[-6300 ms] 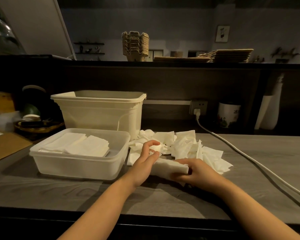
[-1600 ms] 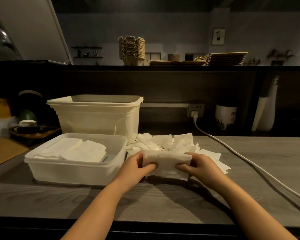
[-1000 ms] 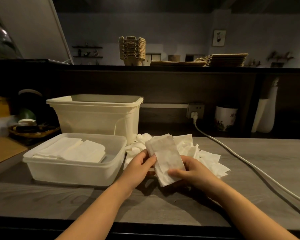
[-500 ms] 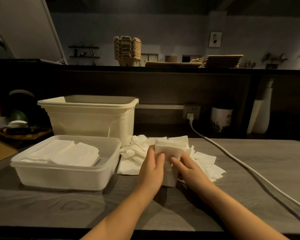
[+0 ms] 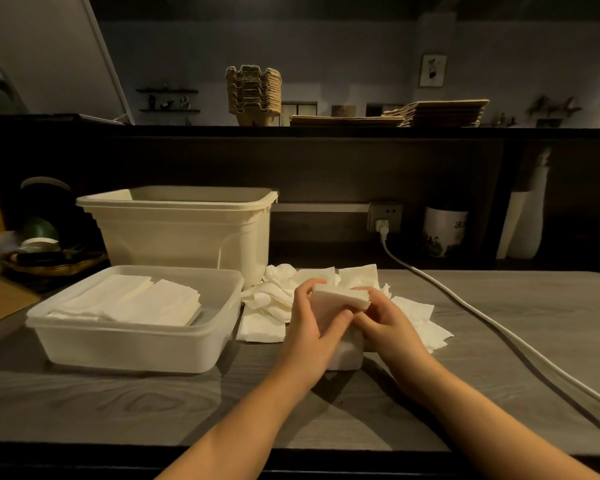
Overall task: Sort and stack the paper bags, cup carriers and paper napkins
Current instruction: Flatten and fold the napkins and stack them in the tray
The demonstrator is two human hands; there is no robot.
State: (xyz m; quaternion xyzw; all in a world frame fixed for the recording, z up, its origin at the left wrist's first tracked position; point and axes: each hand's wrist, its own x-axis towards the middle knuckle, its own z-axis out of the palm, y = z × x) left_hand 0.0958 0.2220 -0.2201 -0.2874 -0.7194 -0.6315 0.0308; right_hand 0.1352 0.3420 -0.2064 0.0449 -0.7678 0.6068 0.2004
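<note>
Out of the loose pile (image 5: 274, 299) one napkin (image 5: 340, 297), a long flat strip a second ago, has been doubled over. It sits between the left hand (image 5: 312, 327) and right hand (image 5: 388, 323), both pinching it with fingers curled round the fold, its lower end apparently resting on the counter (image 5: 499, 323) — nearly ready for stacking. The counter lies open rightward up to the cable (image 5: 465, 306); leftward, the near wall of the shallow tray (image 5: 125, 351) is the lip to clear before the stacked napkins (image 5: 129, 299).

left: shallow tub (image 5: 129, 348), tall bin (image 5: 174, 237) | behind: loose napkins (image 5: 267, 299) | right: cable (image 5: 471, 308) | free: near counter (image 5: 118, 403)
</note>
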